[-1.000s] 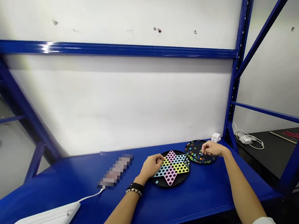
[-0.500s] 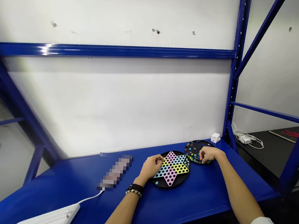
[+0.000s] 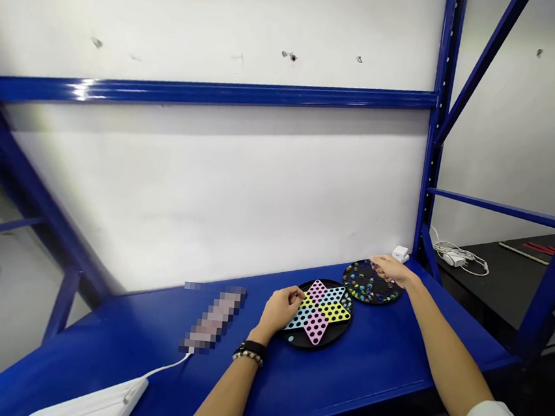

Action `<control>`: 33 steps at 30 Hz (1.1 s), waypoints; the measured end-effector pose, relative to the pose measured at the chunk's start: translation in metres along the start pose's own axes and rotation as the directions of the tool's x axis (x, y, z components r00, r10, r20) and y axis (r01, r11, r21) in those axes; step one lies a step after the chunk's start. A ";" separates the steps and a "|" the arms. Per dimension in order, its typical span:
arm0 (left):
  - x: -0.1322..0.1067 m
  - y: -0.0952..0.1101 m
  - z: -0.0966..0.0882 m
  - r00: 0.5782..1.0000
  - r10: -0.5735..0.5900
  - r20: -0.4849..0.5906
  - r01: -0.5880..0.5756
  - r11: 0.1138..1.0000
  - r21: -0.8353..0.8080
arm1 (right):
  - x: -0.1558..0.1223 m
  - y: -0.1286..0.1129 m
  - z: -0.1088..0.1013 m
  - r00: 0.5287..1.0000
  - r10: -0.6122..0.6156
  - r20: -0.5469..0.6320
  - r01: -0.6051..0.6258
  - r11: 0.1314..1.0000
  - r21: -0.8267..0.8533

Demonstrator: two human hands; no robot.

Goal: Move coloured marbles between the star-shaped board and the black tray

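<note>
Two bare hands were pictured at a glossy blue metal bench (image 3: pixel 366 354) in the lower centre of the frame, where marbles were being picked for a peg-hole game. The left hand (image 3: pixel 281 308) was rested at the left edge of a round black board with a pastel star of holes (image 3: pixel 319 311), its wrist bent back and circled by dark bead bracelets. Its fingers (image 3: pixel 294 295) were curled loosely inward, and it could not be told whether anything was held in them.

The right hand (image 3: pixel 392 270) was stretched out, arm nearly straight, over the far rim of a round black tray of coloured marbles (image 3: pixel 368 285), set just right of the board and touching or nearly touching it. Its fingers were drawn together, pointing left; whether a marble was pinched between them could not be told. A fine fingertip pinch and a steady carry are judged to be what so small a piece calls for.

A small white plug (image 3: pixel 400 253) was seen behind the tray.
</note>
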State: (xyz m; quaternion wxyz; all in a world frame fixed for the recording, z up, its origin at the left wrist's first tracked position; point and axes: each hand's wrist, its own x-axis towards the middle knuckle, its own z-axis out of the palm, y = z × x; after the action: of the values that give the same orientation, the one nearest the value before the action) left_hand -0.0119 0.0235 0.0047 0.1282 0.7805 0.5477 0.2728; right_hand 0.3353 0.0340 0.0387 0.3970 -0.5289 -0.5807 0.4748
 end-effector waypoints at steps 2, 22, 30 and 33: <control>0.000 -0.001 0.000 1.000 -0.001 0.001 0.001 1.000 -0.003 | 0.004 -0.003 -0.002 0.999 0.029 -0.034 -0.020 0.972 0.236; -0.001 0.001 -0.001 1.000 -0.017 0.007 0.017 1.000 0.006 | 0.007 0.016 0.021 0.992 0.124 -0.009 -0.086 0.637 -0.766; -0.001 0.003 -0.001 1.000 -0.015 -0.001 0.015 1.000 0.003 | -0.003 0.001 0.039 0.987 0.162 -0.018 -0.091 0.454 -0.887; -0.001 0.001 -0.001 1.000 -0.010 -0.003 0.010 1.000 -0.003 | -0.002 0.003 0.046 0.978 0.208 -0.008 -0.100 0.432 -0.896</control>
State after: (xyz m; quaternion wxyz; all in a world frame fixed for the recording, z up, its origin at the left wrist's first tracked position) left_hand -0.0117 0.0218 0.0057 0.1297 0.7773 0.5513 0.2741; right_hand 0.2919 0.0262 0.0255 -0.0157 -0.6835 -0.7121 0.1596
